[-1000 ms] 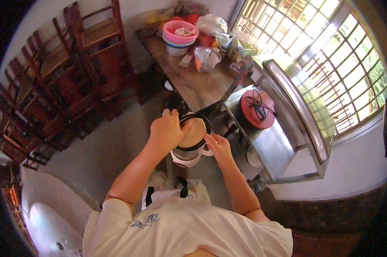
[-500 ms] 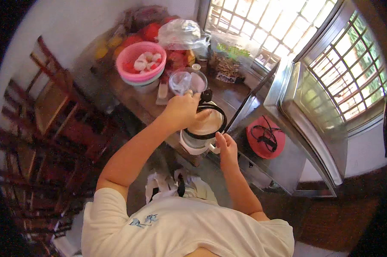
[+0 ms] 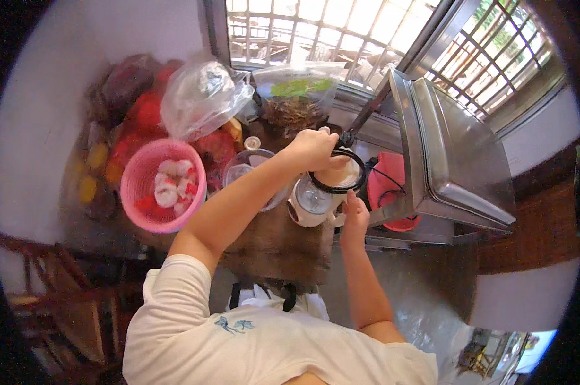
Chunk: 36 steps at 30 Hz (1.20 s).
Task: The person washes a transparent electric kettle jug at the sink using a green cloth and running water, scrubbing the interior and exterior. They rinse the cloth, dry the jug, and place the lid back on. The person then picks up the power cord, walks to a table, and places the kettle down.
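My left hand (image 3: 317,151) is closed on the far edge of a black ring that looks like a coiled cord (image 3: 365,169). Its thumb lies inside the ring, against a round cream-coloured surface (image 3: 349,173). My right hand (image 3: 354,217) has curled fingers, with its fingertips at the ring's near edge. Just left of that hand stands a white jug-like appliance (image 3: 309,221) with a clear round top and a side handle. The ring partly overlaps it. Whether the cream surface is joined to the ring, I cannot tell.
A pink basket (image 3: 132,192) with white and red contents stands left on the wooden table (image 3: 270,250), before red bags and a clear plastic bag (image 3: 203,96). Nearby are a clear bowl (image 3: 264,200) and a bag of dried goods (image 3: 296,106). A steel cabinet (image 3: 460,154) and red basin (image 3: 402,224) are right.
My view has turned, bringing more of the tabletop into sight. Both hands have carried the black ring farther to the right relative to the white appliance, showing more of its top.
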Each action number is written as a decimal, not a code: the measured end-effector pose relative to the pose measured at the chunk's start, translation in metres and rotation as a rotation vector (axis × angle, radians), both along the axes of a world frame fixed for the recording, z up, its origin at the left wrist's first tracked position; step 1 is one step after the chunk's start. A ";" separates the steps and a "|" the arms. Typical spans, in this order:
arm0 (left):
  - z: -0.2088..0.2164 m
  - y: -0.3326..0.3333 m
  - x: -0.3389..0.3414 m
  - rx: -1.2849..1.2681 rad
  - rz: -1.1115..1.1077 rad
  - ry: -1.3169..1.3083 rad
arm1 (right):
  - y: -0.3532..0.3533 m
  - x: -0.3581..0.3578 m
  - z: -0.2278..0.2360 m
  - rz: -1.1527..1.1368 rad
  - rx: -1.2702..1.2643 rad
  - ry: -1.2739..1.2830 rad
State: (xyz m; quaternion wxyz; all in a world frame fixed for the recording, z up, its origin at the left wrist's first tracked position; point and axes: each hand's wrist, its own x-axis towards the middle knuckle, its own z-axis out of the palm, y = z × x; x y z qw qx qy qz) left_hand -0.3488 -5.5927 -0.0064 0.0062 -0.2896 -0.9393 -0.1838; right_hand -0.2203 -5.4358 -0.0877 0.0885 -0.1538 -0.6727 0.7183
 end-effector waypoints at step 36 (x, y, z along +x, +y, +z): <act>-0.034 -0.046 -0.107 -0.258 0.499 0.038 | -0.026 -0.148 -0.073 0.038 0.408 0.159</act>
